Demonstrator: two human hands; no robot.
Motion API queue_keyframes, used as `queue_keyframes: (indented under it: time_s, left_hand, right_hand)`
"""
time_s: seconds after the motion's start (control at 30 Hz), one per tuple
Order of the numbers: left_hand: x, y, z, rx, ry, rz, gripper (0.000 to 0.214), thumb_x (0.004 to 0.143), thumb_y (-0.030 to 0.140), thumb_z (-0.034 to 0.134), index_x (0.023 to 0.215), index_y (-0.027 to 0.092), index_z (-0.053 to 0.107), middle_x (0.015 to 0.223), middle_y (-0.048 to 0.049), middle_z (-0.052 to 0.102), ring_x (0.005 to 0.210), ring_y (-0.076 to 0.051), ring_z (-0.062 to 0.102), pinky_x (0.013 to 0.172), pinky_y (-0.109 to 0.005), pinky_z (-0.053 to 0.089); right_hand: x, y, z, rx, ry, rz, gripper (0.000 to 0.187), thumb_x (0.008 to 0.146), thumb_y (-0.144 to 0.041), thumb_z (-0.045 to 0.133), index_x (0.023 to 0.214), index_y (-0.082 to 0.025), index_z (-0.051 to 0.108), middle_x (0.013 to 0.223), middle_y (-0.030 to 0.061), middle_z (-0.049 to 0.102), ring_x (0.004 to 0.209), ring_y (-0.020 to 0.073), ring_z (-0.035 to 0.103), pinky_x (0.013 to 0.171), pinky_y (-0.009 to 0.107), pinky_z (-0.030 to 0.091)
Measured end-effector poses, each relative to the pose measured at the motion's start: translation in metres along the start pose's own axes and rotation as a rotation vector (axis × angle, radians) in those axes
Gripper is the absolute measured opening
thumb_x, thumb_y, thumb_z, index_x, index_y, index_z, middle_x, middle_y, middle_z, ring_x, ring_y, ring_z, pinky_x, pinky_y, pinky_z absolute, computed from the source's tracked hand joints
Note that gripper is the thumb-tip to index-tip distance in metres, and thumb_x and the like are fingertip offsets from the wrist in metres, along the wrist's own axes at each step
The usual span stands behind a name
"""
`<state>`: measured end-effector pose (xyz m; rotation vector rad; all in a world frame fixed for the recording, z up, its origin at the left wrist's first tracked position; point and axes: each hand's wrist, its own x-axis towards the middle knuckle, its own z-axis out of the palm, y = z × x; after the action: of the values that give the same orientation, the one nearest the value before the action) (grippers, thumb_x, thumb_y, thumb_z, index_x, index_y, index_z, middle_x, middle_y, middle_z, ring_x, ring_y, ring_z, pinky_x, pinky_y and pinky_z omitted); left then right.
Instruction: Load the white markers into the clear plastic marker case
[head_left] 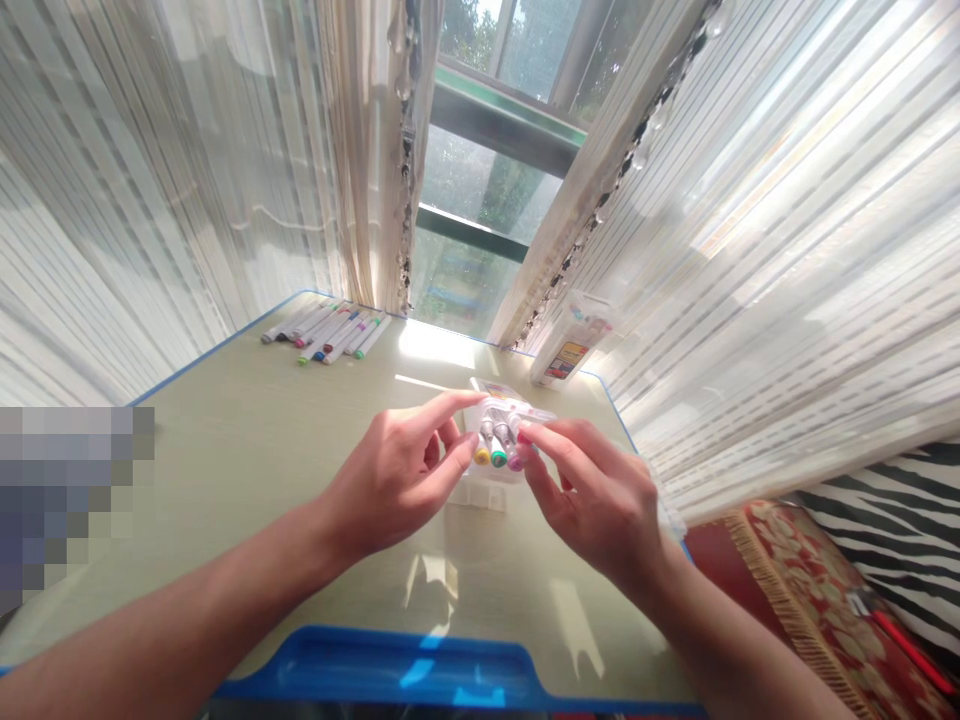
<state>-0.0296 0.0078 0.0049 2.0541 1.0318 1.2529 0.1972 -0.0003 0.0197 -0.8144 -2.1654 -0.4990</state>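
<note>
A clear plastic case (489,390) is in front of me above the table, with several white markers in it. Three round ends face me: a yellow-ended marker (482,456), a green-ended marker (499,459) and a purple-ended marker (515,463). My left hand (405,475) grips the left side of the case between thumb and index finger. At its right side, my right hand (596,490) pinches a red-ended marker (524,437), the end showing at the fingertips. How far this marker is inside the case is hidden by the fingers.
Several loose markers (330,330) lie at the table's back left. Another clear case (566,350) with a printed label stands at the back right. The table (247,460) has a blue edge and a blue front tray (390,660). Curtains (750,250) hang around the window.
</note>
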Motion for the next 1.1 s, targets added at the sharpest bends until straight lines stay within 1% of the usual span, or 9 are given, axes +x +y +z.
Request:
queue_keyframes:
  time_s: [0.13, 0.27, 0.37, 0.47, 0.67, 0.83, 0.97, 1.03, 1.1]
  left_hand:
    - [0.000, 0.000, 0.000, -0.002, 0.003, 0.010, 0.031, 0.099, 0.018, 0.058, 0.128, 0.013, 0.068, 0.068, 0.0072, 0.061, 0.046, -0.004, 0.050, 0.049, -0.016, 0.039]
    - [0.000, 0.001, 0.000, 0.005, 0.004, 0.011, 0.031, 0.099, 0.017, 0.058, 0.127, 0.013, 0.068, 0.068, 0.0070, 0.061, 0.046, -0.005, 0.051, 0.049, -0.016, 0.040]
    - [0.000, 0.002, 0.000, 0.019, 0.000, 0.004, 0.031, 0.098, 0.018, 0.058, 0.127, 0.014, 0.067, 0.068, 0.0071, 0.061, 0.045, -0.005, 0.050, 0.049, -0.017, 0.040]
    - [0.001, 0.002, -0.001, 0.033, -0.011, -0.001, 0.031, 0.099, 0.020, 0.057, 0.128, 0.014, 0.067, 0.068, 0.0069, 0.061, 0.045, -0.006, 0.049, 0.049, -0.018, 0.040]
    - [0.000, 0.004, -0.001, 0.073, -0.012, -0.014, 0.031, 0.100, 0.021, 0.057, 0.129, 0.016, 0.066, 0.069, 0.0070, 0.062, 0.046, -0.006, 0.050, 0.050, -0.019, 0.041]
    - [-0.001, 0.003, -0.002, 0.099, 0.030, 0.013, 0.028, 0.100, 0.021, 0.057, 0.127, 0.016, 0.064, 0.070, 0.0078, 0.062, 0.046, -0.006, 0.053, 0.051, -0.021, 0.040]
    - [-0.002, 0.005, -0.004, 0.106, 0.086, -0.017, 0.025, 0.101, 0.024, 0.054, 0.124, 0.019, 0.064, 0.069, 0.0069, 0.060, 0.055, -0.011, 0.057, 0.054, -0.024, 0.040]
    - [-0.003, 0.008, -0.005, 0.103, 0.141, -0.040, 0.021, 0.101, 0.025, 0.052, 0.117, 0.020, 0.066, 0.066, 0.0069, 0.057, 0.055, -0.011, 0.055, 0.054, -0.025, 0.038]
    - [-0.004, 0.013, -0.007, 0.104, 0.188, -0.050, 0.017, 0.102, 0.027, 0.049, 0.101, 0.020, 0.065, 0.061, 0.0076, 0.050, 0.050, -0.011, 0.044, 0.052, -0.026, 0.034]
  right_hand:
    - [0.001, -0.001, 0.001, 0.000, 0.006, 0.002, 0.016, 0.097, -0.010, 0.071, 0.111, -0.011, 0.079, 0.096, 0.0127, 0.080, 0.075, 0.0180, 0.077, 0.061, 0.026, 0.057]
    - [0.001, -0.001, 0.002, 0.020, 0.012, 0.014, 0.017, 0.096, -0.008, 0.070, 0.112, -0.012, 0.078, 0.097, 0.0123, 0.081, 0.080, 0.0192, 0.079, 0.063, 0.025, 0.060]
    - [0.001, -0.001, 0.001, 0.024, 0.022, 0.008, 0.019, 0.096, -0.009, 0.071, 0.113, -0.013, 0.077, 0.099, 0.0125, 0.082, 0.076, 0.0179, 0.078, 0.061, 0.025, 0.060]
    - [0.000, -0.001, -0.001, 0.037, 0.064, 0.003, 0.022, 0.095, -0.008, 0.071, 0.115, -0.014, 0.076, 0.099, 0.0124, 0.081, 0.069, 0.0156, 0.075, 0.057, 0.025, 0.059]
    - [-0.007, 0.000, -0.009, 0.098, 0.134, 0.026, 0.024, 0.094, -0.007, 0.068, 0.113, -0.020, 0.075, 0.094, 0.0076, 0.080, 0.074, 0.0167, 0.076, 0.062, 0.026, 0.061]
    - [-0.010, 0.002, -0.011, 0.137, 0.167, 0.011, 0.026, 0.089, -0.003, 0.068, 0.107, -0.020, 0.076, 0.089, 0.0062, 0.080, 0.067, 0.0151, 0.073, 0.056, 0.025, 0.058]
    - [-0.010, 0.002, -0.010, 0.180, 0.171, -0.037, 0.028, 0.090, -0.002, 0.065, 0.108, -0.020, 0.075, 0.087, 0.0063, 0.081, 0.071, 0.0175, 0.077, 0.059, 0.027, 0.062]
    - [-0.010, 0.001, -0.010, 0.212, 0.168, -0.065, 0.030, 0.090, -0.001, 0.063, 0.111, -0.020, 0.074, 0.086, 0.0052, 0.082, 0.071, 0.0176, 0.078, 0.058, 0.027, 0.063]
    - [-0.010, 0.000, -0.011, 0.239, 0.170, -0.084, 0.032, 0.089, 0.000, 0.062, 0.111, -0.021, 0.073, 0.084, 0.0039, 0.082, 0.069, 0.0174, 0.077, 0.057, 0.027, 0.062]
